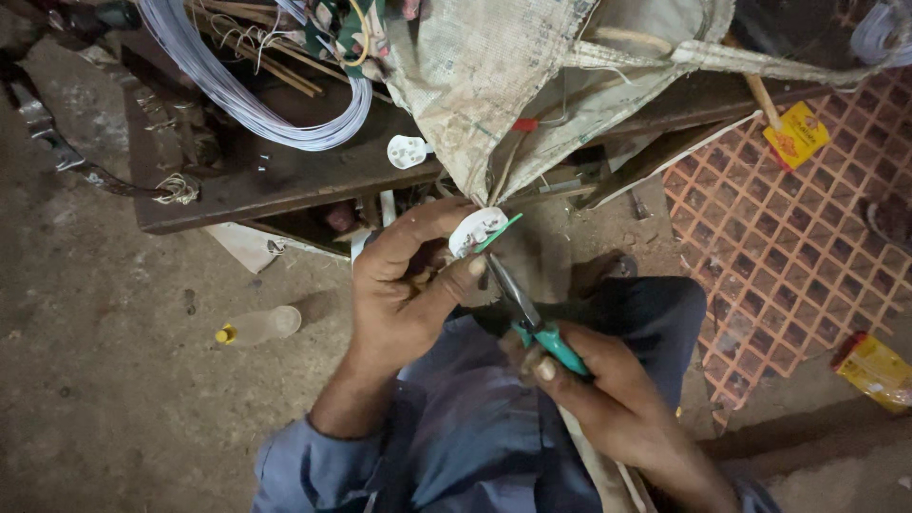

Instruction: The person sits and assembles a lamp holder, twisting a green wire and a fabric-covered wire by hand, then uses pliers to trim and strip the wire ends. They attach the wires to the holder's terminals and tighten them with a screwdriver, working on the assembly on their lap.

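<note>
Fingers: left hand (404,285) has its fingers (432,220) curled tight round a small white plug (475,231), thumb pressing up against it from underneath. Right hand (594,385) is clenched round the teal handles of the pliers (532,318).
Plug: held up in the air over the person's lap, just in front of the bench edge. A thin green wire (502,233) pokes out of its right side.
Pliers: dark metal nose points up and left, tip right at the underside of the plug, touching it or near enough, hard to say which. Handles run down and right into the right palm.
Bench: dark wooden bench (275,176) across the top of the view, pretty beat up. A second white plug piece (408,151) lies on it, well apart from the hands.
On the bench too: big coil of white wire (247,100) at the left, a few wooden sticks (285,66) beside it, and a woven sack (494,76) drooping over the edge right above the held plug.
Floor: dusty concrete floor (104,361) on the left, with a clear plastic bottle with a yellow cap (258,326) lying on its side. On the right an orange lattice mat (807,228), a yellow packet (796,135) on it near the top and another yellow packet (876,369) near its lower corner.
Person: blue sleeves and blue trousers (475,427), seated low, hands close together over the knees.
</note>
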